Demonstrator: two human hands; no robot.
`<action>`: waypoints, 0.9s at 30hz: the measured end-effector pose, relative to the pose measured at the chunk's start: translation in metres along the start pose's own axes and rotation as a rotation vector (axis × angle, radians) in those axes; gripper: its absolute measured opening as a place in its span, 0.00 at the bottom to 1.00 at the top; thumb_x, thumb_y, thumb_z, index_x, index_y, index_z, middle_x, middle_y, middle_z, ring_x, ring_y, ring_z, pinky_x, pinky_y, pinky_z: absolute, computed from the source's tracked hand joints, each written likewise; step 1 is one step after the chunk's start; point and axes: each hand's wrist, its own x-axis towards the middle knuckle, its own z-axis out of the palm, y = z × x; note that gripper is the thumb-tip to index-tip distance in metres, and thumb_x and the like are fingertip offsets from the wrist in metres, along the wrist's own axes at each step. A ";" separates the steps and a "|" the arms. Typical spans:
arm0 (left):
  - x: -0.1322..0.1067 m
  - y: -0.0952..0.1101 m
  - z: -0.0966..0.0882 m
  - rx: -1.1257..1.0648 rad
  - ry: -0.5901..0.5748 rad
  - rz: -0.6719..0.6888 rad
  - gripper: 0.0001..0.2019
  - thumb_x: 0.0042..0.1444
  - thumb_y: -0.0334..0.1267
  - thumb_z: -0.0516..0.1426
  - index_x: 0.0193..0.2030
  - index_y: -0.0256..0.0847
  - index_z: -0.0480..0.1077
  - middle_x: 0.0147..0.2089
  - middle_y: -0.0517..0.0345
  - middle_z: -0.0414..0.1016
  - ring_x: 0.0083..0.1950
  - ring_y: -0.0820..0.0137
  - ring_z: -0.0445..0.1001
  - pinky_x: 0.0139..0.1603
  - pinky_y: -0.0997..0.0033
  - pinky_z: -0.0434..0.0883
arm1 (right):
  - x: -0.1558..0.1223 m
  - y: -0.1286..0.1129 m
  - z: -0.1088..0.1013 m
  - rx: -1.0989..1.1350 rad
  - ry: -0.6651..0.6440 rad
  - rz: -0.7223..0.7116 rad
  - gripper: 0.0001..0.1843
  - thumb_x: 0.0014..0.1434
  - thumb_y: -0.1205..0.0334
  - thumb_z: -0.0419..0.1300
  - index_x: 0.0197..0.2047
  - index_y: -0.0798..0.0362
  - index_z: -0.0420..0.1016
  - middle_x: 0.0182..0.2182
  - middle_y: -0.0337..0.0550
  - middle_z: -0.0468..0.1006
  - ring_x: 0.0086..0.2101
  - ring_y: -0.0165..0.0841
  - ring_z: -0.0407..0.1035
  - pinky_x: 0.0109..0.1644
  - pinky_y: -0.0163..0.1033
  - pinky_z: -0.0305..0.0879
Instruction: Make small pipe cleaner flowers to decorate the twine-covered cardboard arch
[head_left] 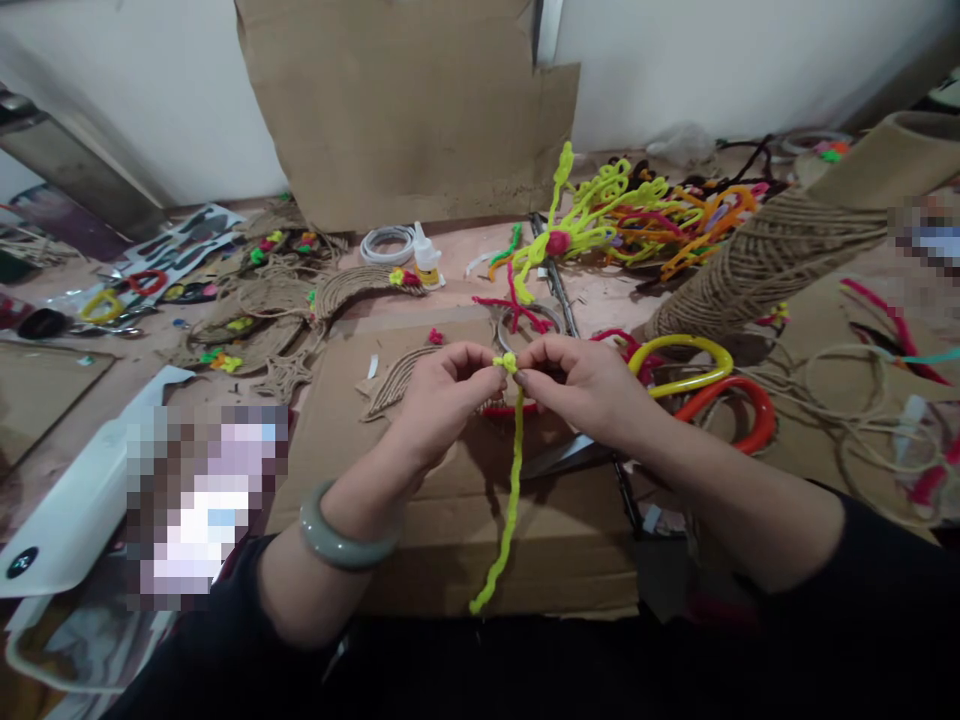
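Note:
A fuzzy yellow-green pipe cleaner [514, 490] hangs from my fingertips, its long tail curving down over the cardboard sheet [435, 560]. At its top, a small twisted knot sits between my two hands. My left hand [461, 385] pinches the left side of that knot between thumb and fingers. Pressed close on the other side, my right hand [577, 380] pinches it too. Behind my hands lie a leaf shape covered in twine [397, 380] and pink pipe cleaner pieces [517, 305]. Scissors with yellow and red handles [739, 410] rest by my right forearm.
Bundled colourful pipe cleaners [637, 210] lie at the back right, near a cone of twine [757, 260]. A glue bottle [426, 258] stands behind the cardboard. Twine-covered shapes [255, 300] are at the left, with a white hand-held device [75, 500] nearer me.

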 end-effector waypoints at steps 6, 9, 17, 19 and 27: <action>-0.001 0.003 -0.003 0.158 -0.042 0.045 0.04 0.41 0.33 0.60 0.26 0.36 0.70 0.24 0.63 0.70 0.24 0.78 0.65 0.27 0.77 0.63 | -0.002 0.004 0.001 -0.265 -0.019 -0.068 0.06 0.51 0.66 0.55 0.30 0.56 0.73 0.22 0.38 0.73 0.23 0.27 0.64 0.28 0.32 0.56; -0.001 0.004 -0.003 0.228 -0.046 0.057 0.02 0.42 0.32 0.59 0.24 0.36 0.70 0.23 0.63 0.70 0.24 0.78 0.65 0.27 0.77 0.63 | -0.002 0.004 0.002 -0.314 -0.028 -0.084 0.07 0.51 0.67 0.55 0.32 0.55 0.74 0.23 0.39 0.74 0.24 0.29 0.66 0.29 0.33 0.56; -0.002 0.006 -0.003 0.091 -0.028 -0.043 0.02 0.41 0.32 0.60 0.23 0.36 0.71 0.22 0.63 0.69 0.24 0.78 0.64 0.26 0.77 0.61 | -0.002 0.006 0.004 -0.198 0.062 -0.149 0.06 0.51 0.69 0.55 0.31 0.54 0.73 0.23 0.36 0.74 0.23 0.26 0.65 0.28 0.31 0.58; -0.002 0.005 -0.004 0.035 -0.046 -0.044 0.03 0.41 0.32 0.61 0.24 0.36 0.71 0.24 0.62 0.70 0.25 0.78 0.65 0.28 0.77 0.62 | -0.002 0.009 0.004 -0.127 0.097 -0.174 0.05 0.51 0.69 0.55 0.30 0.54 0.72 0.25 0.37 0.74 0.26 0.27 0.66 0.30 0.31 0.60; -0.002 0.000 -0.007 -0.129 -0.178 -0.122 0.04 0.43 0.34 0.61 0.26 0.36 0.70 0.24 0.63 0.69 0.26 0.79 0.65 0.30 0.78 0.62 | 0.003 0.014 0.008 0.003 0.199 -0.267 0.05 0.52 0.70 0.56 0.28 0.52 0.71 0.26 0.38 0.71 0.31 0.29 0.65 0.36 0.35 0.61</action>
